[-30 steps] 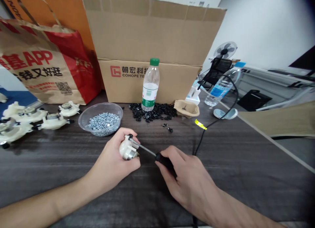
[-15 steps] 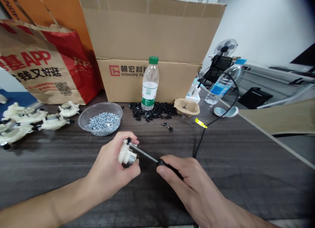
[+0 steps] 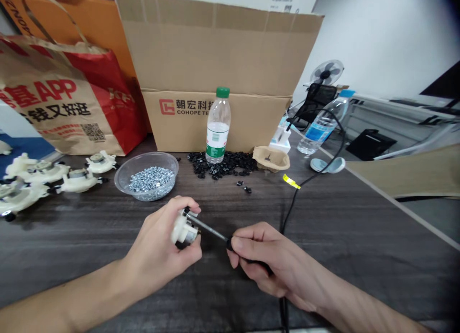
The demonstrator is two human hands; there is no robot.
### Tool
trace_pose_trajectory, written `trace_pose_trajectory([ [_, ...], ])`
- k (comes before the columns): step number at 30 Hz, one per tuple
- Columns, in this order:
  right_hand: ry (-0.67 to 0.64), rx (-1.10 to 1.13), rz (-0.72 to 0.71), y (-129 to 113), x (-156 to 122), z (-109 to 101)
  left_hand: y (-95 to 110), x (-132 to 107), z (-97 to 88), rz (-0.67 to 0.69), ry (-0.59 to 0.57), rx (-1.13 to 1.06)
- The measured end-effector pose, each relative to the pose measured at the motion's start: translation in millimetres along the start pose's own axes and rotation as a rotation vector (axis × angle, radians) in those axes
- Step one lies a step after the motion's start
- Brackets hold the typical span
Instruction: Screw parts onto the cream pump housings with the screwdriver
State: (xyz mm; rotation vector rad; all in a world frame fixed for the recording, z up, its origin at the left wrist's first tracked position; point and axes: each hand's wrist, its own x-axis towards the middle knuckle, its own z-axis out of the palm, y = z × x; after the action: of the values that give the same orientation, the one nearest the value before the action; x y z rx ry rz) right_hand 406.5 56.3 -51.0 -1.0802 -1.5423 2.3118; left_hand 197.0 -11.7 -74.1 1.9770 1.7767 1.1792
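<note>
Above the worktop (image 3: 359, 237), well in from its right edge, the left hand (image 3: 158, 249) is clamped on a white motor unit (image 3: 180, 229); the right hand (image 3: 275, 256) grips a screwdriver (image 3: 208, 227), its tip at the unit's black fitting (image 3: 186, 211).

the left hand (image 3: 154, 249) and right hand (image 3: 273, 258) are bare and slim-fingered; the left forearm (image 3: 79, 294) and right forearm (image 3: 354, 299), tapering to slender wrists (image 3: 124, 274), are bare too.
</note>
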Motion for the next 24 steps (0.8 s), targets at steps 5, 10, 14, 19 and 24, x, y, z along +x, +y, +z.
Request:
trace_pose_trajectory([
  [5, 0.016, -0.138, -0.100, -6.2, 6.9, -6.0, 4.5, 4.3, 3.7, -0.194, -0.004, -0.305],
  [10, 0.224, -0.658, -0.286, -17.8, 5.2, -21.5, -5.1, 11.1, 6.4, -0.307, -0.143, -0.562],
  [14, 0.508, -1.162, -0.411, -14.3, 6.1, -29.3, -5.6, 12.9, 4.1, -0.325, -0.202, -0.549],
  [19, 0.547, -1.442, -0.497, 1.9, 13.9, -30.9, 1.6, 14.1, 3.4, -0.376, -0.216, -0.369],
  [24, 0.622, -1.429, -0.636, -4.3, 6.7, -25.0, -7.1, 10.7, 8.6, -0.337, -0.197, -0.262],
])
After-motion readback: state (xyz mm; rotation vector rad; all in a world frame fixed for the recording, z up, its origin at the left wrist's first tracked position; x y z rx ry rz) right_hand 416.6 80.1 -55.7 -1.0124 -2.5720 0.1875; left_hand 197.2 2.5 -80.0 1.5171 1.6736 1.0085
